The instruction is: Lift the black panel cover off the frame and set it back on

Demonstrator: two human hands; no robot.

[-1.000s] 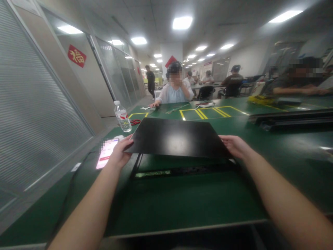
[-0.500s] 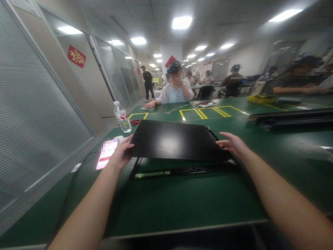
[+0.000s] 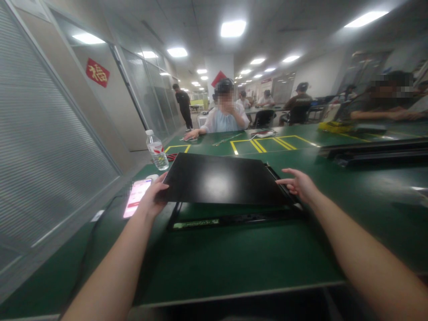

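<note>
A glossy black flat panel, like a bare screen (image 3: 214,180), lies tilted above a black rectangular frame (image 3: 257,218) on the green table. Its left end is raised and its right end sits lower. My left hand (image 3: 154,194) grips the panel's left edge, thumb on top and the other fingers underneath. At the right edge, my right hand (image 3: 302,185) is open, its index finger stretched out to the panel's edge and its thumb apart. A green strip (image 3: 195,224) shows on the frame's near bar. The panel hides most of the frame's inside.
A lit phone (image 3: 137,198) and a water bottle (image 3: 157,150) stand left of the panel. Long black bars (image 3: 377,152) lie at the right. Across the green table (image 3: 240,258) sits a person (image 3: 224,116), near yellow tape lines (image 3: 264,145).
The panel has shifted slightly left with my left hand. My right index finger now points straighter at its edge, with the other fingers curled more. A person in the background has moved left.
</note>
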